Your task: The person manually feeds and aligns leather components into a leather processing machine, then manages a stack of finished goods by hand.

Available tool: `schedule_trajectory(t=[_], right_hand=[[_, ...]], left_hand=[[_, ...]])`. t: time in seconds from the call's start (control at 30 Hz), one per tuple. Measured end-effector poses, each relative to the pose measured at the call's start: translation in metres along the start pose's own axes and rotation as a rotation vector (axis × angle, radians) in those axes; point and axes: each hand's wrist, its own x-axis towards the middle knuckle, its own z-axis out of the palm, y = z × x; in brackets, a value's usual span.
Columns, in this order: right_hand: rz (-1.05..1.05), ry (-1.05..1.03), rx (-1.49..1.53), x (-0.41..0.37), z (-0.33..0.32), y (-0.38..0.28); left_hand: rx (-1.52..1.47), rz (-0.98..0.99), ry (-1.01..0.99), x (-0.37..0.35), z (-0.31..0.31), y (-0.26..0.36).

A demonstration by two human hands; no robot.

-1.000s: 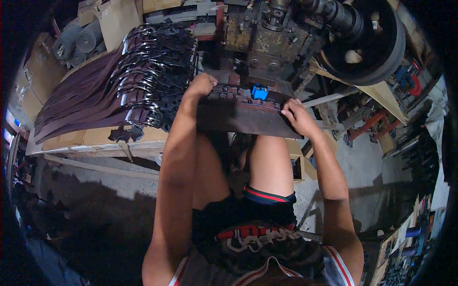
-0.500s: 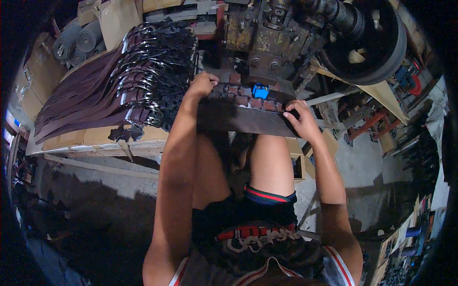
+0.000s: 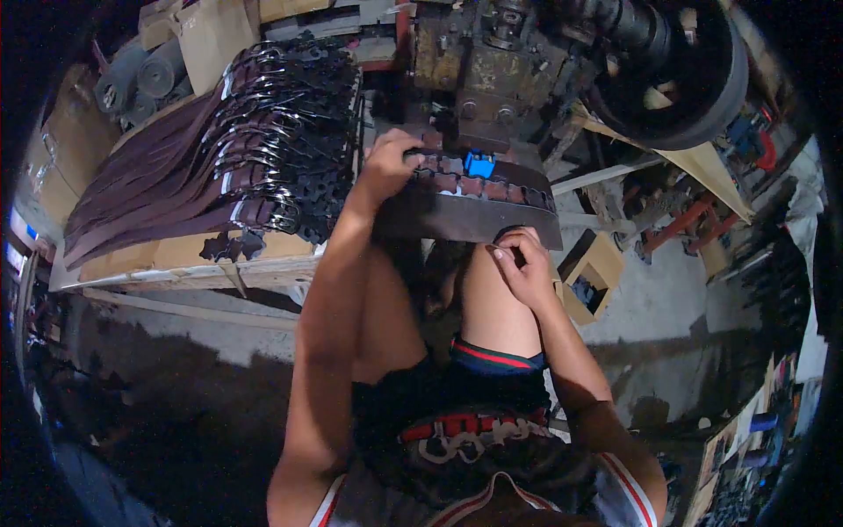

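A dark brown flat strip (image 3: 457,215) with scalloped cut edges and reddish patches lies across the machine's front, above the knees. My left hand (image 3: 393,161) is at its left end, fingers curled; what they hold, if anything, is hidden. My right hand (image 3: 523,256) is below the strip's right part, over the right thigh, with its fingers bent and apart and nothing visible in them. A small blue block (image 3: 479,163) sits at the strip's upper edge.
Brown straps (image 3: 149,176) with metal buckles are piled on a cardboard-covered table (image 3: 167,253) at the left. The machine (image 3: 492,79) stands ahead, with a large black wheel (image 3: 738,88) at upper right. An open cardboard box (image 3: 602,272) is on the floor at right.
My right hand has left the strip's right end and moved down and left towards the thigh. My left hand has shifted slightly right.
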Motion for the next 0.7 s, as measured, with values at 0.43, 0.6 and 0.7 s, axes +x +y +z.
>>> schedule_trajectory(t=[0.43,0.6,0.7], right_hand=[[-0.019,0.014,-0.016,-0.002,0.002,0.001],[-0.008,0.028,-0.01,-0.003,0.002,0.001],[-0.039,0.071,-0.021,-0.004,0.003,0.003]], left_hand=[[-0.056,0.03,0.004,-0.02,0.0,0.034],[-0.082,0.041,0.052,-0.022,0.003,0.033],[-0.088,0.052,0.073,-0.022,0.004,0.031]])
